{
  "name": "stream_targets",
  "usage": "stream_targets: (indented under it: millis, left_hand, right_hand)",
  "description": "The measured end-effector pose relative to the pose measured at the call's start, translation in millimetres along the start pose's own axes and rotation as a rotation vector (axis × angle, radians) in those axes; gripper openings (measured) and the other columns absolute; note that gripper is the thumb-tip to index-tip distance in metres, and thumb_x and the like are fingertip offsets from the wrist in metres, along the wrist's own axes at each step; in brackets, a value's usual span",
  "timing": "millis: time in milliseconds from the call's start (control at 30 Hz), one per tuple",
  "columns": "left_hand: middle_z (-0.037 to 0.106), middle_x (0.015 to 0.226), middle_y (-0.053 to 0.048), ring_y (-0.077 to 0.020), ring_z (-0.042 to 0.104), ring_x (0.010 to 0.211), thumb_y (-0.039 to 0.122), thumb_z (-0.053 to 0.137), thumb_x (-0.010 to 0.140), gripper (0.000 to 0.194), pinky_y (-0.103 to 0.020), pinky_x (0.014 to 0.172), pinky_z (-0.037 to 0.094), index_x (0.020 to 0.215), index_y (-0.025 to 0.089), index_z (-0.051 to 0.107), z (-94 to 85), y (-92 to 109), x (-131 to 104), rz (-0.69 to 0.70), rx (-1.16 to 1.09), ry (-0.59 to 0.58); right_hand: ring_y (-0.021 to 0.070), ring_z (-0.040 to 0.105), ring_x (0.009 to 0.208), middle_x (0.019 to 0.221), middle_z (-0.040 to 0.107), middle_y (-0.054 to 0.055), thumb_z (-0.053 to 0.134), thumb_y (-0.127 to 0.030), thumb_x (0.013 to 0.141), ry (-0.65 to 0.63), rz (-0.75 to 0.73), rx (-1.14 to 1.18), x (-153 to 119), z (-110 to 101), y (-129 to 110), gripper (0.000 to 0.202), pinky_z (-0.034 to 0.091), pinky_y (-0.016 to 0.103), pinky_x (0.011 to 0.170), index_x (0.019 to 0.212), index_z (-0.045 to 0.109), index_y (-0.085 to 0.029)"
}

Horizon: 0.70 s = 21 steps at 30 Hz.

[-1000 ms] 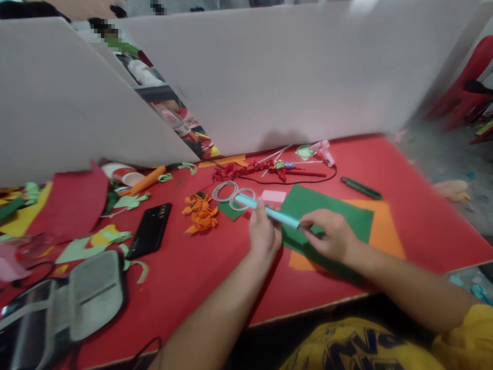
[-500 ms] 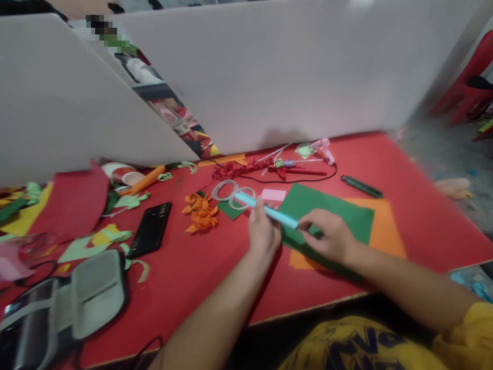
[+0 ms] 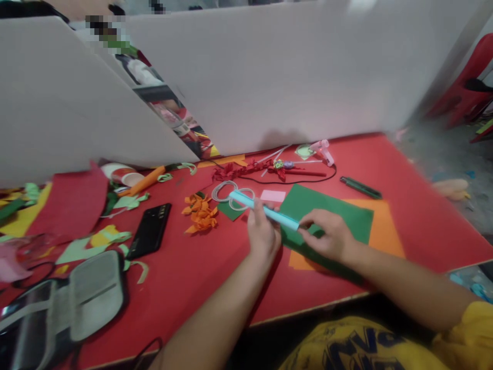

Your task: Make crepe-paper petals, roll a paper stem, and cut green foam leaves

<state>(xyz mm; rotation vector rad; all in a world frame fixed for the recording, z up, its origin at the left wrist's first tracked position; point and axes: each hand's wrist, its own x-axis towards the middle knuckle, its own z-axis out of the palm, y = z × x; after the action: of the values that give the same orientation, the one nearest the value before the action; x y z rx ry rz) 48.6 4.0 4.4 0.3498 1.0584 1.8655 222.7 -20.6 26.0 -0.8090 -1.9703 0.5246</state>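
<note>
Head view: light-blue strip (image 3: pixel 283 219) mid-frame, slanting down to the right. Left hand (image 3: pixel 264 231) closed round its middle; right hand (image 3: pixel 327 234), right of center, pinching its lower right end. Green sheet (image 3: pixel 331 203) under hands, overlapping orange paper (image 3: pixel 388 231). Orange paper flowers (image 3: pixel 202 215) left of center, black phone (image 3: pixel 150 231) farther left.

Your light-blue strip (image 3: pixel 285 221) looks like smooth paper, the green sheet (image 3: pixel 327 205) like matt paper. Your yellow shirt (image 3: pixel 346 336) is printed cloth; the glue gun (image 3: pixel 325 152) looks like plastic, the red tabletop (image 3: pixel 185 277) smooth and faintly shiny.
</note>
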Motion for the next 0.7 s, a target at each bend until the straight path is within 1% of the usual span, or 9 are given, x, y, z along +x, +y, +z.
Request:
stream_targets:
  millis: [200, 367, 467, 567, 700]
  left_hand:
    - [0.063, 0.072, 0.006, -0.0086, 0.065, 0.065, 0.059, 0.087, 0.081, 0.047, -0.020, 0.066, 0.048, 0.087, 0.021, 0.060, -0.8, 1, 4, -0.012, -0.019, 0.021]
    - [0.062, 0.071, 0.007, -0.0082, 0.064, 0.063, 0.060, 0.088, 0.079, 0.049, -0.020, 0.065, 0.048, 0.086, 0.021, 0.059, -0.2, 2, 3, 0.008, -0.014, 0.021]
    - [0.062, 0.071, 0.007, -0.0085, 0.063, 0.063, 0.060, 0.089, 0.079, 0.050, -0.020, 0.065, 0.048, 0.086, 0.021, 0.059, 0.1, 1, 3, 0.005, -0.015, 0.026]
    - [0.063, 0.071, 0.006, -0.0090, 0.064, 0.063, 0.060, 0.089, 0.079, 0.049, -0.021, 0.065, 0.049, 0.086, 0.021, 0.059, -0.6, -2, 3, -0.009, -0.005, 0.028]
    - [0.063, 0.072, 0.006, -0.0088, 0.063, 0.063, 0.060, 0.088, 0.080, 0.049, -0.021, 0.065, 0.048, 0.087, 0.021, 0.059, -1.4, -5, 3, -0.024, 0.019, 0.015]
  right_hand:
    - [0.0198, 0.072, 0.080, 0.087, 0.076, 0.004, 0.070, -0.021, 0.093, 0.006, 0.048, 0.049, 0, 0, -1, 0.003, 0.059, 0.033, 0.076, 0.092, 0.070, -0.024]
    - [0.0202, 0.071, 0.081, 0.086, 0.075, 0.004, 0.071, -0.020, 0.094, -0.004, -0.034, 0.021, 0, 1, 2, 0.004, 0.058, 0.033, 0.077, 0.092, 0.071, -0.024]
    - [0.0211, 0.069, 0.081, 0.087, 0.075, 0.005, 0.072, -0.023, 0.096, -0.057, -0.086, -0.060, -1, 0, 5, 0.002, 0.057, 0.034, 0.077, 0.094, 0.071, -0.024]
    - [0.0219, 0.067, 0.082, 0.088, 0.074, 0.007, 0.066, -0.018, 0.098, -0.104, -0.137, -0.134, -1, 0, 8, 0.008, 0.054, 0.035, 0.076, 0.093, 0.070, -0.024]
    - [0.0222, 0.065, 0.081, 0.084, 0.073, 0.004, 0.067, -0.014, 0.093, -0.098, -0.113, -0.134, -1, 1, 9, 0.010, 0.052, 0.035, 0.076, 0.092, 0.068, -0.024]
